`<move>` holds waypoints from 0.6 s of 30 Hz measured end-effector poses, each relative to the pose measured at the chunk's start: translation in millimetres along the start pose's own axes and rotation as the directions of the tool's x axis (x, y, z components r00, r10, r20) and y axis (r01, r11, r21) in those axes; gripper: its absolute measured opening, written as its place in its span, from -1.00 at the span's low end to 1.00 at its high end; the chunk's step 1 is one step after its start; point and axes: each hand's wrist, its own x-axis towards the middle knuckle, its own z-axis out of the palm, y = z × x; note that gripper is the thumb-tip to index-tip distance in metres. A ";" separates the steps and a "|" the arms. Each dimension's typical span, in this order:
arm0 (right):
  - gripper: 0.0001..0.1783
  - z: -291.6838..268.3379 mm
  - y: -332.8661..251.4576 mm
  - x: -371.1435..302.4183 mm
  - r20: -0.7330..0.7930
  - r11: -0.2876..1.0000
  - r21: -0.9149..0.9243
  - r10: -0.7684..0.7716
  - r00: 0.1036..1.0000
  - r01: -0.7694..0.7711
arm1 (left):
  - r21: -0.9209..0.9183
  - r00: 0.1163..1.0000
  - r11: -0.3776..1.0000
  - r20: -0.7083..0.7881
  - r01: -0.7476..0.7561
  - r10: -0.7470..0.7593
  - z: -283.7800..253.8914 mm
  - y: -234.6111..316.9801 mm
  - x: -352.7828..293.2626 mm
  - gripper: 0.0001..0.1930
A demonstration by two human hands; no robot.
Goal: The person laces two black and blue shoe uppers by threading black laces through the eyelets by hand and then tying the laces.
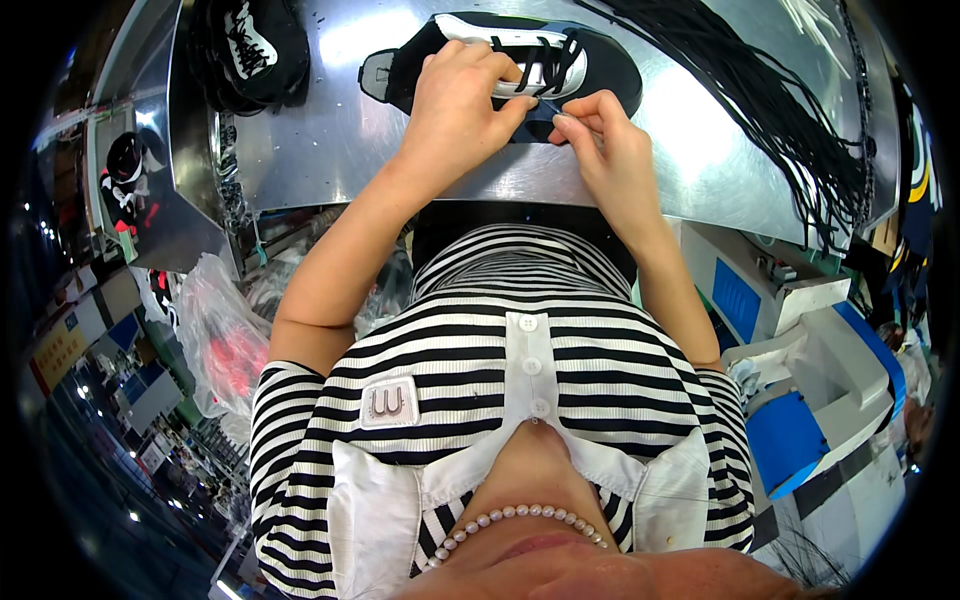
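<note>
A black shoe upper (pixel 618 78) with white lace panels lies on its side on the metal table, its toe to the right and its heel to the left. Black lace (pixel 548 62) runs through several of its eyelets. My left hand (pixel 455 115) grips the upper along the opening, with thumb and fingers bent around the edge by the eyelets. Close beside it, my right hand (pixel 615 150) pinches a thin lace end (pixel 550 106) between thumb and forefinger, at the near row of eyelets. The fingers partly hide that end.
A thick bundle of black laces (pixel 745 90) hangs over the table's right side, with white laces (pixel 815 25) behind it. More black uppers (pixel 250 55) are stacked at the far left of the metal table (pixel 330 160). Plastic bags (pixel 220 330) and a grey-blue machine (pixel 810 390) stand below.
</note>
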 end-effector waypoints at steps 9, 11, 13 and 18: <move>-0.80 18.6 -14.7 5.4 0.022 0.944 0.263 0.199 0.980 -0.197 | -0.121 0.998 0.992 -0.043 -0.044 0.039 4.0 8.5 -19.7 -0.80; -0.80 5.3 -13.8 -1.1 0.131 0.959 0.170 0.208 0.969 -0.229 | 0.003 0.992 0.996 -0.089 -0.085 0.085 -1.4 7.8 -20.0 -0.80; -0.78 -17.7 -15.8 -11.1 0.200 0.979 -0.026 0.205 0.958 -0.204 | 0.072 0.988 0.991 -0.092 -0.117 0.123 -7.6 9.8 -21.9 -0.79; -0.79 -40.0 -29.5 -3.9 -0.060 0.946 -0.237 -0.240 0.969 0.220 | 0.094 0.981 0.980 -0.072 -0.175 0.182 -5.5 16.4 -18.0 -0.81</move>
